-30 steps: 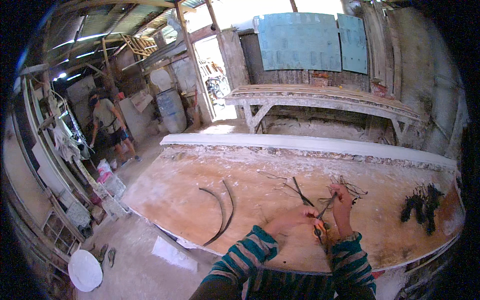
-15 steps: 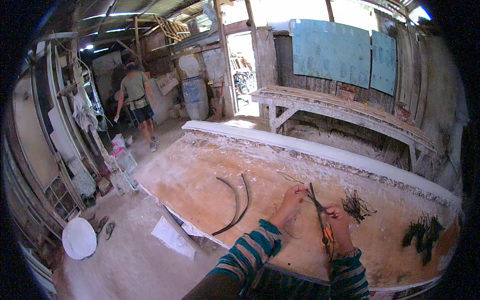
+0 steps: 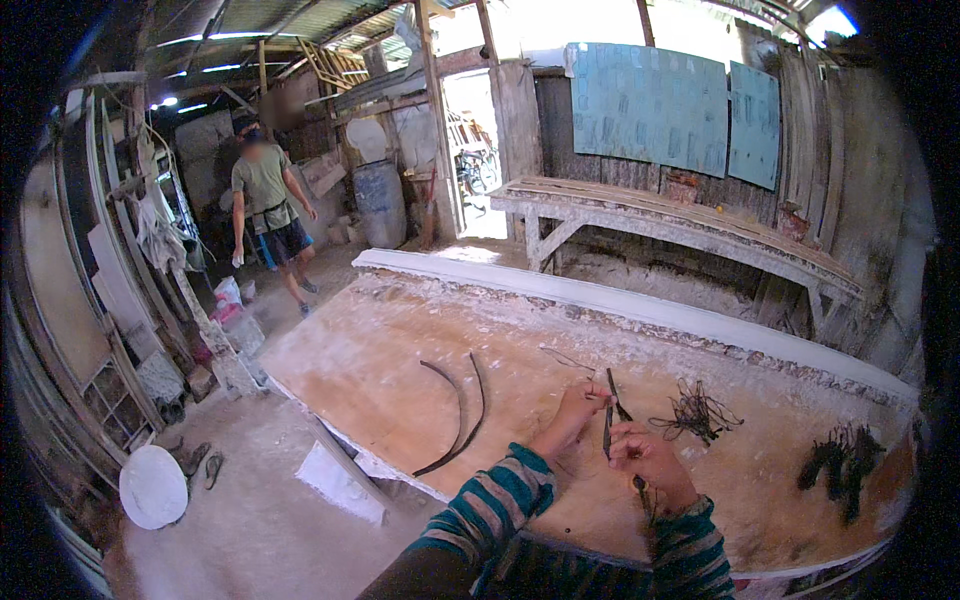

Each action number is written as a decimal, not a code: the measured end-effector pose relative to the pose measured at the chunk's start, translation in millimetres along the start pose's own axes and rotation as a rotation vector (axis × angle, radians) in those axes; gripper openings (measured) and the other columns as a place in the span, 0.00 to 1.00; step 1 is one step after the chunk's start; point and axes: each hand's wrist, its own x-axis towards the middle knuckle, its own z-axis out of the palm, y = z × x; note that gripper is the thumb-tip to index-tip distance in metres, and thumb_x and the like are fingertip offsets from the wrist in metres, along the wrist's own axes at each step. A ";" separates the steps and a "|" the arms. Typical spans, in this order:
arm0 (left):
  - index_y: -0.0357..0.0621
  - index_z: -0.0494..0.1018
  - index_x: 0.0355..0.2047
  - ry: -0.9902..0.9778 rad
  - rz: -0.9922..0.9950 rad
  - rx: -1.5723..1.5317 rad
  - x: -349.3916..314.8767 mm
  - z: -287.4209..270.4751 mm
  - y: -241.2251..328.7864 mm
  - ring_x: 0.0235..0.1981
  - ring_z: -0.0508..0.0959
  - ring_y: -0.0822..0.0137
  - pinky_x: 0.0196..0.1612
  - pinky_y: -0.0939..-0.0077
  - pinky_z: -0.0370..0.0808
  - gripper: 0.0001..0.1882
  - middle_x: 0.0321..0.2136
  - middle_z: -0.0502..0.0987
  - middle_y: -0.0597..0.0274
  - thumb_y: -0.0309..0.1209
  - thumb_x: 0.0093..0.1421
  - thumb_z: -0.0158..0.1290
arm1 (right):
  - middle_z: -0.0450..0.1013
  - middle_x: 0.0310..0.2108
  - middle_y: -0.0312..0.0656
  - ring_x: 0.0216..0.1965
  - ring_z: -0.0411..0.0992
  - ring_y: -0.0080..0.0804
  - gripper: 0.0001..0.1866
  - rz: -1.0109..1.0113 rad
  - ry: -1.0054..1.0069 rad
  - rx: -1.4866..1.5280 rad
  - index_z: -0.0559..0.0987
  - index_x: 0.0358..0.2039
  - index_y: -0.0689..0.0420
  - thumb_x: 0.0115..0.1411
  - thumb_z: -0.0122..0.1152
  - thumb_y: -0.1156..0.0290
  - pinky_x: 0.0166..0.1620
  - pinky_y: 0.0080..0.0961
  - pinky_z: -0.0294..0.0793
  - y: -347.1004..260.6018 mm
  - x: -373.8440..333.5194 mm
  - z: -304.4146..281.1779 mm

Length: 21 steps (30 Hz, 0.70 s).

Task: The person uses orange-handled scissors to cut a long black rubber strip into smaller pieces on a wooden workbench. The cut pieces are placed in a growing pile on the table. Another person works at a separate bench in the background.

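Note:
Over the wooden tabletop (image 3: 520,330), my left hand (image 3: 568,422) pinches a thin dark strip (image 3: 607,432) between thumb and fingertips. Close on its right, my right hand (image 3: 655,465) is closed around scissors (image 3: 622,408), whose dark blade points away beside the strip. The palm covers most of the scissors' handles. Two longer black strips (image 3: 478,400) lie curved on the board to the left. Beyond my right hand sits a tangle of thin black cord (image 3: 697,412). A darker bundle of black pieces (image 3: 845,465) rests near the right end.
A white raised ledge (image 3: 600,310) runs along the table's far edge. Behind it stands a long dusty bench (image 3: 680,215). Another person (image 3: 268,195) walks at the back left, near a blue barrel (image 3: 380,205). A white round lid-like object (image 3: 153,482) and slippers (image 3: 213,470) are on the floor.
My right hand has turned, so the orange on the scissors' handles no longer shows, and the blades have shifted. My left hand keeps its pinch. The person at the back has stepped nearer.

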 end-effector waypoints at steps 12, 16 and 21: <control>0.38 0.73 0.28 -0.247 -0.036 0.205 -11.3 12.2 8.4 0.29 0.73 0.75 0.36 0.83 0.69 0.03 0.27 0.75 0.66 0.23 0.52 0.53 | 0.66 0.21 0.30 0.23 0.62 0.17 0.07 -0.029 0.539 0.178 0.70 0.22 0.56 0.47 0.60 0.79 0.28 0.16 0.62 4.0 6.9 -8.4; 0.41 0.72 0.26 -0.711 0.060 0.174 -18.4 21.8 18.5 0.32 0.71 0.76 0.37 0.80 0.67 0.04 0.26 0.74 0.67 0.28 0.52 0.53 | 0.63 0.25 0.29 0.25 0.63 0.16 0.09 -0.192 0.879 0.121 0.73 0.32 0.57 0.50 0.55 0.83 0.28 0.12 0.63 32.7 6.7 -32.1; 0.41 0.70 0.27 -0.839 -0.068 -0.057 -37.3 42.0 26.1 0.32 0.70 0.75 0.37 0.80 0.67 0.06 0.27 0.72 0.68 0.30 0.53 0.53 | 0.62 0.27 0.29 0.23 0.62 0.15 0.14 -0.028 0.971 0.307 0.73 0.44 0.57 0.56 0.51 0.76 0.24 0.09 0.61 16.9 5.6 -32.3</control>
